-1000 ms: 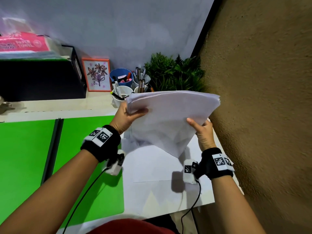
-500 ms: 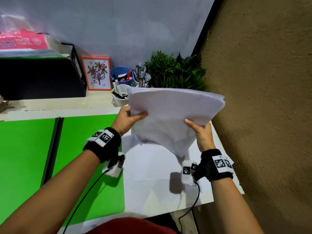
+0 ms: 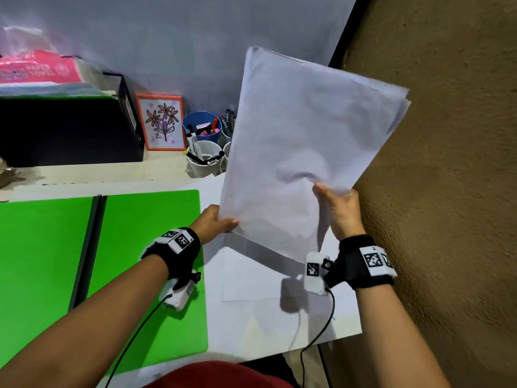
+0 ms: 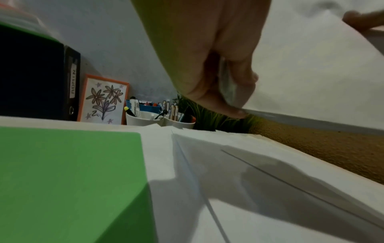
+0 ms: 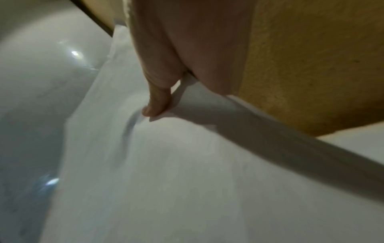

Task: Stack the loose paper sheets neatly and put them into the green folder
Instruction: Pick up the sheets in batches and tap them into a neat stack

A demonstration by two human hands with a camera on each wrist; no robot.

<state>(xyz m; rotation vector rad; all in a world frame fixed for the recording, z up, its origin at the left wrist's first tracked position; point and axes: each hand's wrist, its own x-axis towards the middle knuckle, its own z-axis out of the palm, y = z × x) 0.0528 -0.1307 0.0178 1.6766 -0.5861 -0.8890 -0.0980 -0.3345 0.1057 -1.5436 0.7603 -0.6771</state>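
A stack of white paper sheets is held upright above the desk, its top edges slightly uneven. My left hand pinches its lower left corner, thumb in front. My right hand grips the lower right edge, thumb pressed on the front face. The left wrist view shows my left hand pinching the paper stack. In the right wrist view my right hand holds the paper stack. The green folder lies open and flat at the left. More white sheets lie on the desk under the stack.
A brown textured wall runs close along the right. At the back stand white cups and a blue cup of pens, a framed flower drawing, a black binder and a pink paper towel pack.
The stack has swung from a sagging, near-flat hold to upright, its top raised high. Both hands shifted lower on it, the left one to the bottom corner.
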